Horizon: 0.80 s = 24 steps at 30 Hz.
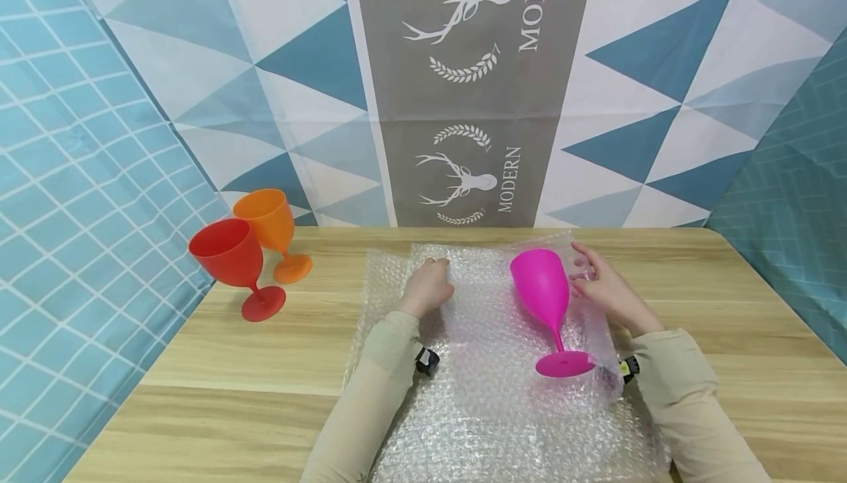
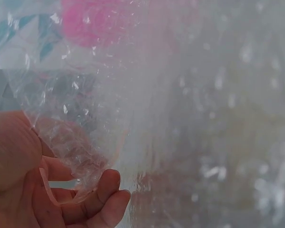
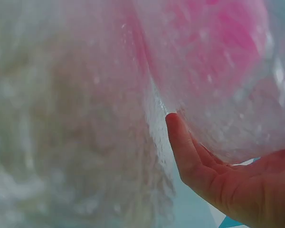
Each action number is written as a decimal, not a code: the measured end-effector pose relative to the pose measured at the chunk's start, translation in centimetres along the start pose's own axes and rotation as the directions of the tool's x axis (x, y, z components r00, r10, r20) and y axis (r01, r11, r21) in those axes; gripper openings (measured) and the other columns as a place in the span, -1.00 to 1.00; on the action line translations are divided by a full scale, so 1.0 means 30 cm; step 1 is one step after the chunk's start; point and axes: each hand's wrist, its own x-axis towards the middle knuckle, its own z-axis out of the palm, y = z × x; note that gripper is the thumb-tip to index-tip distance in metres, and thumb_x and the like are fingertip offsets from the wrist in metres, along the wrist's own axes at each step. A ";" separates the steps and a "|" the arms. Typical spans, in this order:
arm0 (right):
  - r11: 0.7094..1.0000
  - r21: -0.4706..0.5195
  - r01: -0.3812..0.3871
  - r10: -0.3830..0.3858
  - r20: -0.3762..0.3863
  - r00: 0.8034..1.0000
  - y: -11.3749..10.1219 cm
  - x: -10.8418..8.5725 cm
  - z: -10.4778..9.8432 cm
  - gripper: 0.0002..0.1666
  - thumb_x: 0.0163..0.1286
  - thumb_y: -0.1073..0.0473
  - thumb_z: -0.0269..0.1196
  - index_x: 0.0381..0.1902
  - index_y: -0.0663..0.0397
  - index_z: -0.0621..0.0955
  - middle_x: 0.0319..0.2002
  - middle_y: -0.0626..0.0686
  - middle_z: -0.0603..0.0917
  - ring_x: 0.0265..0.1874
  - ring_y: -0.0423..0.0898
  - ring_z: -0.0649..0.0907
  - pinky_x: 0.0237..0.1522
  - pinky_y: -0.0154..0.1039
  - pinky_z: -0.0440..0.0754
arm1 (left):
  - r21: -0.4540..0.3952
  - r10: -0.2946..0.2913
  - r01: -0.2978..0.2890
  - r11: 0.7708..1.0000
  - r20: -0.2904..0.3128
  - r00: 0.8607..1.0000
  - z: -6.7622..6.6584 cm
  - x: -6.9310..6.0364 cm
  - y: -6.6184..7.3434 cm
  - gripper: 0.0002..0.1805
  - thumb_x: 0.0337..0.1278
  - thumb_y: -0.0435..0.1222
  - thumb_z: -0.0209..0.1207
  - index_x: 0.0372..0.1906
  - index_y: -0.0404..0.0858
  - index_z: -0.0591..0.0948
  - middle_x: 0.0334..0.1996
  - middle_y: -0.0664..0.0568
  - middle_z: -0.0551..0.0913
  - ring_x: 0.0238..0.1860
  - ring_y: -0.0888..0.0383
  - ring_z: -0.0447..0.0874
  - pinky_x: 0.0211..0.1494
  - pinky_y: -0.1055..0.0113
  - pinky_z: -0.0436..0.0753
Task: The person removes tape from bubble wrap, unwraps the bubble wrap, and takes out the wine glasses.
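A bright pink plastic goblet (image 1: 541, 288) lies on a top sheet of clear bubble wrap (image 1: 492, 365), its bowl pointing away and its foot nearer me. My left hand (image 1: 426, 288) holds the sheet's left side with curled fingers, and the film runs over those fingers in the left wrist view. At the right edge, beside the goblet, my right hand (image 1: 605, 292) supports the lifted sheet with fairly straight fingers, partly seen through the film. Neither hand touches the goblet directly. Through the wrap, the goblet shows as a pink blur (image 3: 228, 42) in the right wrist view.
More bubble wrap (image 1: 423, 439) lies beneath on the wooden table (image 1: 218, 395). To the left stand a red goblet (image 1: 231, 255) and, just behind it, an orange goblet (image 1: 267, 222). A patterned cloth backdrop (image 1: 317, 64) rises behind the table.
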 end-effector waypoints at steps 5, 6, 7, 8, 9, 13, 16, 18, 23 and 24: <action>1.000 -0.008 -0.021 0.021 -0.003 1.000 0.018 0.003 -0.011 -0.20 0.32 0.33 -0.02 0.39 0.27 -0.14 0.19 0.53 0.15 0.08 0.41 0.36 -0.02 0.10 0.52 | 0.006 0.004 -0.004 1.000 0.000 1.000 0.001 0.002 -0.002 -0.45 -0.07 -0.43 0.04 0.16 -0.39 0.41 0.10 -0.26 0.48 0.13 -0.14 0.43 0.13 0.04 0.47; 1.000 -0.010 -0.029 0.029 -0.002 1.000 0.022 0.004 -0.012 -0.19 0.33 0.32 -0.01 0.40 0.26 -0.15 0.20 0.53 0.15 0.09 0.41 0.35 -0.01 0.10 0.52 | 0.007 0.004 -0.004 1.000 0.000 1.000 0.002 0.002 -0.002 -0.46 -0.08 -0.43 0.04 0.16 -0.39 0.41 0.09 -0.26 0.48 0.13 -0.14 0.43 0.13 0.04 0.47; 0.999 -0.008 -0.038 0.038 0.000 0.999 0.026 0.005 -0.014 -0.18 0.32 0.32 -0.01 0.40 0.26 -0.16 0.20 0.53 0.15 0.09 0.41 0.35 -0.01 0.10 0.51 | 0.005 0.004 -0.004 1.000 0.000 1.000 0.002 0.002 -0.003 -0.46 -0.08 -0.43 0.04 0.16 -0.40 0.41 0.09 -0.26 0.48 0.13 -0.15 0.43 0.13 0.04 0.47; 0.999 -0.007 -0.048 0.048 0.004 0.999 0.029 0.006 -0.015 -0.17 0.32 0.32 -0.02 0.40 0.27 -0.18 0.21 0.54 0.14 0.10 0.41 0.34 0.01 0.11 0.50 | 0.004 0.003 -0.003 1.000 0.001 1.000 0.002 0.003 -0.003 -0.46 -0.08 -0.43 0.04 0.15 -0.40 0.41 0.09 -0.26 0.49 0.12 -0.15 0.43 0.13 0.04 0.47; 0.998 -0.008 -0.062 0.062 0.007 0.998 0.033 0.006 -0.016 -0.17 0.31 0.32 -0.02 0.40 0.26 -0.19 0.22 0.53 0.12 0.11 0.41 0.33 0.02 0.13 0.48 | 0.005 0.003 -0.003 1.000 0.002 1.000 0.002 0.003 -0.004 -0.46 -0.08 -0.43 0.04 0.15 -0.40 0.42 0.08 -0.26 0.49 0.12 -0.15 0.43 0.13 0.04 0.46; 0.995 -0.002 -0.098 0.098 0.019 0.995 0.043 0.008 -0.018 -0.14 0.29 0.34 -0.05 0.38 0.31 -0.25 0.24 0.54 0.07 0.14 0.43 0.27 0.10 0.21 0.37 | 0.012 0.003 -0.003 1.000 0.008 1.000 0.004 0.004 -0.007 -0.46 -0.07 -0.42 0.05 0.15 -0.40 0.42 0.08 -0.25 0.50 0.13 -0.14 0.43 0.15 0.04 0.45; 0.992 0.022 -0.122 0.122 0.026 0.992 0.048 0.008 -0.018 -0.14 0.27 0.35 -0.07 0.36 0.36 -0.29 0.25 0.55 0.04 0.15 0.44 0.24 0.13 0.23 0.32 | 0.020 0.004 -0.005 1.000 0.011 1.000 0.007 0.006 -0.010 -0.47 -0.07 -0.40 0.06 0.14 -0.40 0.43 0.08 -0.23 0.50 0.15 -0.13 0.41 0.17 0.06 0.43; 0.991 0.035 -0.132 0.131 0.025 0.991 0.051 0.007 -0.017 -0.14 0.26 0.36 -0.08 0.34 0.41 -0.30 0.24 0.56 0.04 0.15 0.44 0.25 0.13 0.22 0.33 | 0.023 0.005 -0.005 1.000 0.014 1.000 0.008 0.007 -0.011 -0.47 -0.07 -0.40 0.06 0.14 -0.40 0.43 0.08 -0.22 0.50 0.15 -0.13 0.41 0.17 0.06 0.43; 0.988 0.062 -0.140 0.139 0.021 0.990 0.059 0.006 -0.018 -0.16 0.24 0.41 -0.11 0.32 0.48 -0.30 0.24 0.59 0.00 0.14 0.45 0.26 0.10 0.17 0.39 | 0.025 0.008 -0.009 1.000 0.021 1.000 0.007 0.008 -0.013 -0.48 -0.07 -0.40 0.06 0.13 -0.39 0.44 0.07 -0.21 0.52 0.14 -0.12 0.42 0.16 0.06 0.44; 0.989 0.056 -0.138 0.137 0.020 0.990 0.060 0.006 -0.020 -0.16 0.24 0.41 -0.10 0.32 0.49 -0.29 0.24 0.60 -0.01 0.15 0.46 0.24 0.11 0.19 0.37 | 0.026 0.011 -0.012 1.000 0.024 1.000 0.005 0.008 -0.014 -0.48 -0.07 -0.40 0.06 0.13 -0.39 0.44 0.06 -0.21 0.52 0.13 -0.12 0.42 0.16 0.07 0.44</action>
